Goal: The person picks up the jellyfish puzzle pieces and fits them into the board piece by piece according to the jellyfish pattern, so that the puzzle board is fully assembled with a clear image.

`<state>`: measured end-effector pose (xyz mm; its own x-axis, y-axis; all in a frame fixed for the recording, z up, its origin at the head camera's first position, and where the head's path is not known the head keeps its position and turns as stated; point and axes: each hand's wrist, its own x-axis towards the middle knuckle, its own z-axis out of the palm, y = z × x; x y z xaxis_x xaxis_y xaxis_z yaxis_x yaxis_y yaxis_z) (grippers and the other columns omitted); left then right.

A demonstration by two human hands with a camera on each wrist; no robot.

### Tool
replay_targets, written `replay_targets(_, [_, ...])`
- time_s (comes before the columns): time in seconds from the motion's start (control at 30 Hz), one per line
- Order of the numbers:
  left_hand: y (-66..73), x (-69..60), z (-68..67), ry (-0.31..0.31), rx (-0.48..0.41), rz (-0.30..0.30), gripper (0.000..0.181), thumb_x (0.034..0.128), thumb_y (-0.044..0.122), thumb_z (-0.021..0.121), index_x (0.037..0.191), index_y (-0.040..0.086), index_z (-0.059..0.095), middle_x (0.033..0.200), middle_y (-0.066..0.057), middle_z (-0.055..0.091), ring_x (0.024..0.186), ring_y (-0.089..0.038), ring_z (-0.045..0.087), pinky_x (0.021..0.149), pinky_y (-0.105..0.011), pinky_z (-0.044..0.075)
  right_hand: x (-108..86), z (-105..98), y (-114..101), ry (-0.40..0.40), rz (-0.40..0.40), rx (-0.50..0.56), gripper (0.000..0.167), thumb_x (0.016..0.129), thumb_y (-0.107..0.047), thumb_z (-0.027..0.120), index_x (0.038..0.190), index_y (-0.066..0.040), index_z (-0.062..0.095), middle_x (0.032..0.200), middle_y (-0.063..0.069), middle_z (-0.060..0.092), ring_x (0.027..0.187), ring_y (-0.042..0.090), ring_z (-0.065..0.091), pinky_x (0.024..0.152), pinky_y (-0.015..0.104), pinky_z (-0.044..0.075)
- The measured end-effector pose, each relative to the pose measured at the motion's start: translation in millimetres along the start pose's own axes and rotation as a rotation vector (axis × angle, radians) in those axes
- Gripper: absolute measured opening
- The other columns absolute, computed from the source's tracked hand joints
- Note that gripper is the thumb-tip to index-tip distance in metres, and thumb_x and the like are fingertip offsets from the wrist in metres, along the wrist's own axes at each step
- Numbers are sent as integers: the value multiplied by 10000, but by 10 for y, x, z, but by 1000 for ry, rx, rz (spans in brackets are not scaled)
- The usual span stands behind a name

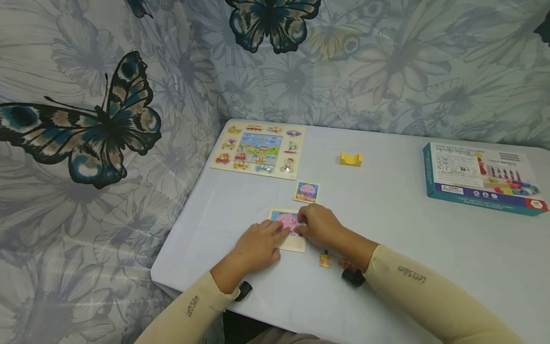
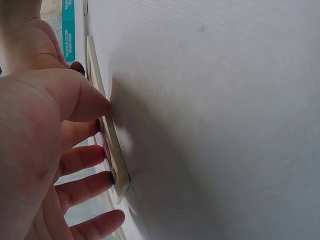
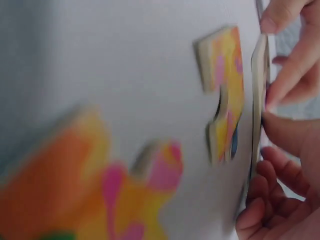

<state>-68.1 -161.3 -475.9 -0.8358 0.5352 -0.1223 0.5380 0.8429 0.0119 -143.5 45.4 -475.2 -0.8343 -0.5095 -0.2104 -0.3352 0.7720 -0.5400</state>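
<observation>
A small wooden jigsaw puzzle (image 1: 293, 244) with a pink octopus picture lies on the table; its lower strip is bare wood. My left hand (image 1: 258, 244) rests on its left side, fingers extended over the picture and thumb (image 2: 90, 102) by the near edge. On the right side, my right hand (image 1: 320, 223) grips the puzzle's edge, with the thumb on top and the other fingers curled. What lies under those fingertips is hidden. Two loose jigsaw pieces, a yellow one (image 1: 325, 260) and an orange one (image 1: 345, 264), lie near the right wrist.
A small octopus picture card (image 1: 306, 191) lies just beyond the puzzle. Farther back are a vehicle puzzle board (image 1: 258, 149) and a yellow curved block (image 1: 351, 159). A teal-edged box (image 1: 483, 177) lies at the right. The white table (image 1: 386, 200) meets patterned curtains behind and left.
</observation>
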Motion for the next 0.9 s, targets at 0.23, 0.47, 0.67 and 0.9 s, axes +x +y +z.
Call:
replay_targets(0.23, [37,11,-3,-20,-10,-19,548,949,302,600,1490,226,555,1437,8,551,1287,-183,515,971,-394,509,-7,-29,103,-6,69,15,281,850,-331,837,896,-141,634,799,0,571,748,164,518,656,294,427])
replay_targets(0.47, [-41,-1,58,-20,-96,-23,565,964,272,600,1520,226,516,1500,-14,526,1366,-210,485,1059,-430,486,-108,-90,94,26,39,-91,322,858,-395,813,957,-139,645,891,6,609,833,200,541,758,351,479])
replay_targets(0.67, [-199,-92,75,-53,-268,-2,577,983,262,628,1540,250,481,1613,8,414,1493,-207,373,1200,-448,361,-522,-123,137,-3,1,-163,421,789,-419,862,1066,-152,691,1017,20,623,941,221,550,853,408,508])
replay_targets(0.9, [-344,-413,144,28,-253,31,351,967,234,657,1316,222,695,1468,-12,554,1406,-225,470,1169,-442,391,-875,30,225,52,-66,-233,393,739,-348,897,1004,-156,681,956,-15,580,905,201,477,770,398,427])
